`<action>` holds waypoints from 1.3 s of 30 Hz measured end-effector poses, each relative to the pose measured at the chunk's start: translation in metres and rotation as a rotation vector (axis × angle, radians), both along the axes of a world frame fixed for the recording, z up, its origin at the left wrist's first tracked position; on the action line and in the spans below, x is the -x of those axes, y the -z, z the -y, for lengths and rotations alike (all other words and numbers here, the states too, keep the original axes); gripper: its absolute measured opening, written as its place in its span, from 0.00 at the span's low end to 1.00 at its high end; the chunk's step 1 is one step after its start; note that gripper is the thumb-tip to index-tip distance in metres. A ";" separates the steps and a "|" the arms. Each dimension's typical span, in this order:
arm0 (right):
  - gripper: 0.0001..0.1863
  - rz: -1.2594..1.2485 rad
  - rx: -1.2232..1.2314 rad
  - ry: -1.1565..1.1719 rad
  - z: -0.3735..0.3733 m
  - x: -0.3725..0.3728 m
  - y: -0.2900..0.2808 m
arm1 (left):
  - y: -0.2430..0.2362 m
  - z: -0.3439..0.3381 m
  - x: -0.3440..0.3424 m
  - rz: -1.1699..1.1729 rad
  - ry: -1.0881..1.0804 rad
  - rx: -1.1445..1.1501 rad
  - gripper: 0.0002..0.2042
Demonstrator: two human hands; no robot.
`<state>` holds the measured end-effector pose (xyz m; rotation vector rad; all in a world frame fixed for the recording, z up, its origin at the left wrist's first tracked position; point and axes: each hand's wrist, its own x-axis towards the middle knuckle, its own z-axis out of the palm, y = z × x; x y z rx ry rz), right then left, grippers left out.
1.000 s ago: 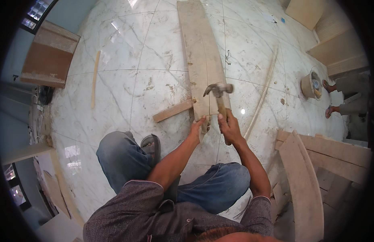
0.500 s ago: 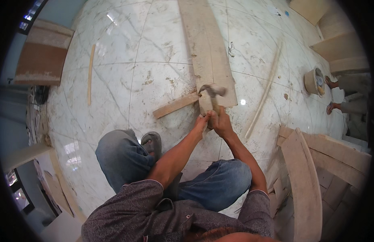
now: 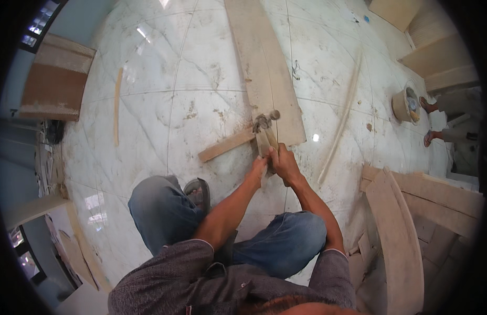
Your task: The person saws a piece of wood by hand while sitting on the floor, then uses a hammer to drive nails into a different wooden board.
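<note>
My right hand (image 3: 285, 164) is closed round the wooden handle of a hammer (image 3: 274, 115). The hammer's metal head lies over the near end of a long, wide wooden plank (image 3: 267, 63) on the floor. Close beside it, my left hand (image 3: 260, 169) grips a short pale piece of wood (image 3: 263, 143), its far end right at the hammer head. Whether the hammer touches that piece I cannot tell. A narrow wooden batten (image 3: 226, 146) lies aslant on the floor, its right end against the plank's near end.
Wooden boards (image 3: 395, 231) are stacked at the lower right. A bucket (image 3: 405, 105) stands at the right near another person's feet (image 3: 430, 137). A thin strip (image 3: 118, 105) lies at the left, and a long strip (image 3: 343, 118) right of the plank. A brown panel (image 3: 53, 79) stands far left.
The hammer head, blurred before, is now sharp and turned, with its round face pointing up and right. My right hand has shifted slightly left and nearer. The whole view has moved a little.
</note>
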<state>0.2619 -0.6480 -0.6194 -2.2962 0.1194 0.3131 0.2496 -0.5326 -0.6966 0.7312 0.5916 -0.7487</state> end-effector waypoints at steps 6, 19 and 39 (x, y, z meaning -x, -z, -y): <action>0.28 0.227 -0.193 0.043 0.008 0.010 -0.037 | 0.013 0.003 0.008 0.058 0.005 0.048 0.23; 0.20 -0.013 0.088 -0.092 0.015 0.001 -0.002 | 0.003 0.007 0.005 0.005 0.050 -0.068 0.23; 0.21 0.120 0.030 -0.062 0.019 0.007 -0.010 | -0.003 0.010 0.003 0.014 0.045 -0.060 0.23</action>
